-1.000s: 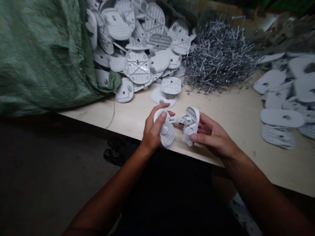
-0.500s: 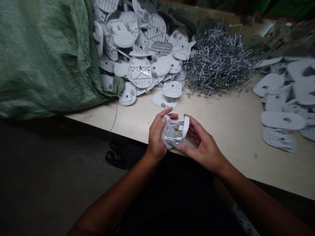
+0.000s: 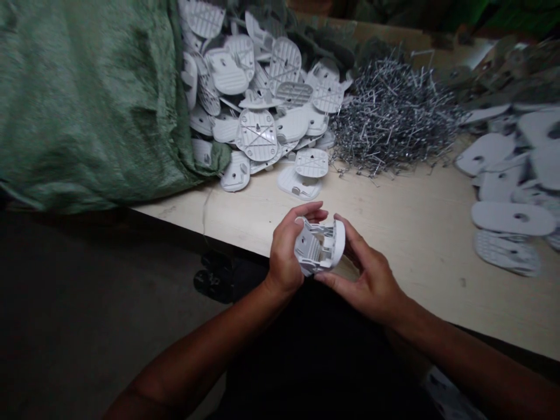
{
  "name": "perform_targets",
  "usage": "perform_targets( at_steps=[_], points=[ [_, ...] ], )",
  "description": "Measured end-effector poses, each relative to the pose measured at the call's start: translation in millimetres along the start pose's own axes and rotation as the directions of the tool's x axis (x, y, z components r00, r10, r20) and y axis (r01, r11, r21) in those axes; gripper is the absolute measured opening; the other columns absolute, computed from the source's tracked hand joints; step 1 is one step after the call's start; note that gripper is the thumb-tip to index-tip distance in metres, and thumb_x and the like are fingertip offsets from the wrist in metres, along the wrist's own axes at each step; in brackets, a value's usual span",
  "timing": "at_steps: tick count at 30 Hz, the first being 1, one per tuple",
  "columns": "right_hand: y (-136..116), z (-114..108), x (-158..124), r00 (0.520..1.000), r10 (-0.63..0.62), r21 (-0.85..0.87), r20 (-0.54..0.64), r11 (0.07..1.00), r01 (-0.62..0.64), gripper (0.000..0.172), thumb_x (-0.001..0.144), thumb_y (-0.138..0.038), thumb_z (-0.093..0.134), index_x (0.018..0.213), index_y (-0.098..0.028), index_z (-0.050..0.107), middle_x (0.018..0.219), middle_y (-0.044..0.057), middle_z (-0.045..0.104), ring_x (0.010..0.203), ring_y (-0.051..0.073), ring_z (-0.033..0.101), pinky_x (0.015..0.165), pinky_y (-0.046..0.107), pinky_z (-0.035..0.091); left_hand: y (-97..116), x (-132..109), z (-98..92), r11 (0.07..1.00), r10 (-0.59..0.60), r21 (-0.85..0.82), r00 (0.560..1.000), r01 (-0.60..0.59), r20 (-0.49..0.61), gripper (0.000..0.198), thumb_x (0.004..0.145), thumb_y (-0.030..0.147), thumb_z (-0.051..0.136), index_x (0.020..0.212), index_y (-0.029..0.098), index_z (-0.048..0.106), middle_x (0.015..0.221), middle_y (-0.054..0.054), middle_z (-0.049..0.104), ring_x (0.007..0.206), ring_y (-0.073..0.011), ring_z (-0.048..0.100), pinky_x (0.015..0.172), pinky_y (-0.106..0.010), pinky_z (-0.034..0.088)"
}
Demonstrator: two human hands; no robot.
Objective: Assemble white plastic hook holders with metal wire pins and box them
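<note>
A green sack (image 3: 87, 105) slumps at the left, against a heap of white ribbed plates (image 3: 258, 134). The person's left hand (image 3: 285, 251) curls around one white plastic part (image 3: 308, 245), which meets a second white part (image 3: 338, 244) above the near edge of the table (image 3: 415, 233); the right hand (image 3: 370, 280) grips the latter between thumb and fingers. Farther right come tangled metal wires (image 3: 394, 116), then pale flat pieces (image 3: 507, 217)

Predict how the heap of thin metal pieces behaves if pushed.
The heap of thin metal pieces would probably drag in tangled clumps, since the pieces cross at all angles. Stragglers may slide off separately: a few lie loosely on the tabletop at its near edge. Free rolling seems unlikely, as some show bent ends.
</note>
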State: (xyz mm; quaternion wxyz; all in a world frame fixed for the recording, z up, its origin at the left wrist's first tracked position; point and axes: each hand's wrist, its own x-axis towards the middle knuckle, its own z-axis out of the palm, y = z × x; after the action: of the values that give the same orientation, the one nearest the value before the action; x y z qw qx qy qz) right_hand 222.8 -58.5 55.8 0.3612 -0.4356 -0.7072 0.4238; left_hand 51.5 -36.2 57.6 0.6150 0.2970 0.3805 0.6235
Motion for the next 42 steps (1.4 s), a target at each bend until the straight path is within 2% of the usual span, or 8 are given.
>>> perform_targets(
  at_steps=[4, 14, 18, 26, 30, 34, 39, 42],
  points=[
    [2.1, -0.5, 4.2, 0.998, -0.056, -0.037, 0.0, 0.998, 0.056, 0.108, 0.086, -0.038, 0.092, 0.175, -0.037, 0.03, 0.164, 0.011, 0.057, 0.143, 0.038, 0.062, 0.12, 0.061, 0.051, 5.6, -1.5, 2.9, 0.986, 0.068, 0.154, 0.998, -0.068, 0.006, 0.037, 0.101, 0.037, 0.055, 0.125, 0.019, 0.077, 0.123, -0.011, 0.077, 0.121, -0.0291, 0.069, 0.104, -0.042, 0.054],
    [-6.4, -2.5, 20.3, 0.998, -0.007, 0.25, 0.06, 0.968, -0.008, 0.104, 0.085, -0.033, 0.093, 0.172, -0.038, 0.036, 0.17, 0.007, 0.05, 0.151, 0.036, 0.055, 0.128, 0.058, 0.043, 7.9, 5.8, 9.8, 0.993, 0.076, 0.091, 0.997, -0.074, -0.023, 0.039, 0.092, 0.027, 0.053, 0.121, 0.019, 0.077, 0.119, -0.009, 0.078, 0.116, -0.0268, 0.07, 0.103, -0.04, 0.054],
    [0.5, -21.5, 35.6, 0.989, -0.073, 0.13, 0.132, 0.99, 0.056, 0.105, 0.085, -0.032, 0.093, 0.172, -0.041, 0.035, 0.168, 0.005, 0.052, 0.15, 0.036, 0.056, 0.127, 0.06, 0.044, 0.3, 15.8, -1.4, 0.996, 0.046, 0.078, 0.999, -0.048, 0.018, 0.051, 0.091, 0.028, 0.056, 0.139, 0.02, 0.071, 0.125, -0.01, 0.078, 0.113, -0.0256, 0.073, 0.098, -0.038, 0.057],
    [36.3, -61.6, 53.9, 0.955, -0.211, -0.232, 0.209, 0.938, 0.259, 0.08, 0.093, -0.028, 0.08, 0.166, -0.034, 0.049, 0.165, 0.01, 0.056, 0.152, 0.032, 0.054, 0.125, 0.061, 0.043, -20.3, 39.1, -29.3, 0.857, 0.071, 0.498, 0.988, -0.13, 0.135, 0.069, 0.088, 0.019, 0.069, 0.155, 0.018, 0.053, 0.132, -0.013, 0.074, 0.119, -0.0244, 0.073, 0.107, -0.04, 0.056],
    [60.9, -92.6, 67.1, 0.985, -0.069, -0.319, -0.155, 0.948, 0.016, 0.056, 0.095, -0.034, 0.078, 0.148, -0.022, 0.069, 0.147, 0.014, 0.071, 0.132, 0.032, 0.07, 0.117, 0.058, 0.053, -11.6, 46.2, -41.1, 0.666, 0.103, 0.714, 0.974, -0.217, 0.201, 0.065, 0.09, 0.02, 0.07, 0.154, 0.019, 0.056, 0.134, -0.013, 0.073, 0.124, -0.0257, 0.071, 0.114, -0.045, 0.053],
    [82.8, -127.0, 89.1, 0.87, 0.111, -0.173, -0.48, 0.96, -0.218, 0.035, 0.089, -0.033, 0.08, 0.12, -0.016, 0.083, 0.117, 0.013, 0.083, 0.102, 0.027, 0.079, 0.099, 0.044, 0.064, -1.5, 43.8, -36.9, 0.516, 0.064, 0.809, 0.955, -0.281, 0.29, 0.065, 0.086, 0.017, 0.069, 0.15, 0.023, 0.061, 0.139, -0.012, 0.071, 0.126, -0.0287, 0.07, 0.114, -0.048, 0.053],
    [91.6, -135.1, 130.6, 0.722, 0.511, 0.277, -0.467, 0.86, -0.429, 0.023, 0.084, -0.036, 0.085, 0.078, -0.015, 0.076, 0.069, 0.007, 0.075, 0.054, 0.015, 0.066, 0.049, 0.022, 0.055, -4.4, 37.8, -13.1, 0.465, -0.002, 0.837, 0.945, -0.289, 0.327, 0.07, 0.085, 0.017, 0.067, 0.155, 0.024, 0.057, 0.132, -0.012, 0.071, 0.112, -0.028, 0.073, 0.104, -0.047, 0.059],
    [92.2, -127.3, 153.0, 0.676, 0.593, 0.394, -0.437, 0.802, -0.449, 0.028, 0.085, -0.036, 0.082, 0.072, -0.015, 0.068, 0.061, 0.006, 0.07, 0.044, 0.014, 0.061, 0.041, 0.023, 0.053, -9.4, 36.0, -13.1, 0.489, -0.011, 0.817, 0.934, -0.307, 0.357, 0.072, 0.085, 0.018, 0.068, 0.156, 0.026, 0.056, 0.133, -0.011, 0.07, 0.113, -0.0274, 0.074, 0.104, -0.047, 0.06]
  ],
)
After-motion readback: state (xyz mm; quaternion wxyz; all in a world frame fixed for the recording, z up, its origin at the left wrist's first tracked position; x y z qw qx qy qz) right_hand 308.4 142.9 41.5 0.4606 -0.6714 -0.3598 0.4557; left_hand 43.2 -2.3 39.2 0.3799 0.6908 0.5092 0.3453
